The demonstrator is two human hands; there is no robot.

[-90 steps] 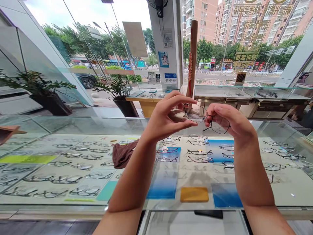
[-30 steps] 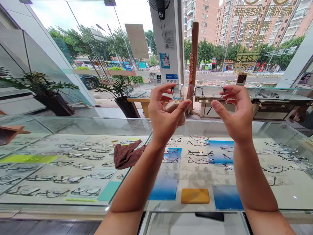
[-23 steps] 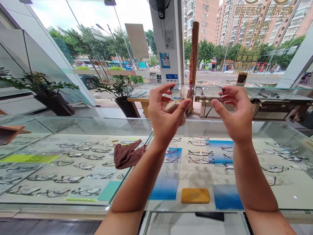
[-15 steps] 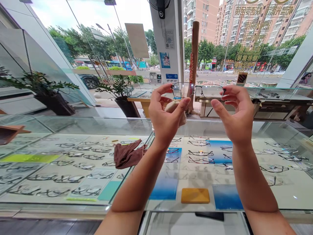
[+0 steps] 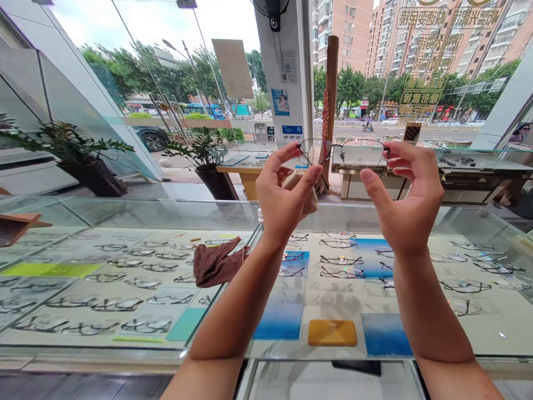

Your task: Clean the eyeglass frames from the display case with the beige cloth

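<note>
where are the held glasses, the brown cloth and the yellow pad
glasses (image 5: 358,155), head view, lens on picture's right
brown cloth (image 5: 214,265), head view, middle of folds
yellow pad (image 5: 332,332), head view, centre of top

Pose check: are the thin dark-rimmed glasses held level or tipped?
Roughly level: the thin dark-rimmed glasses show both lenses side by side at one height, with left hand and right hand fingers at opposite ends.
</note>
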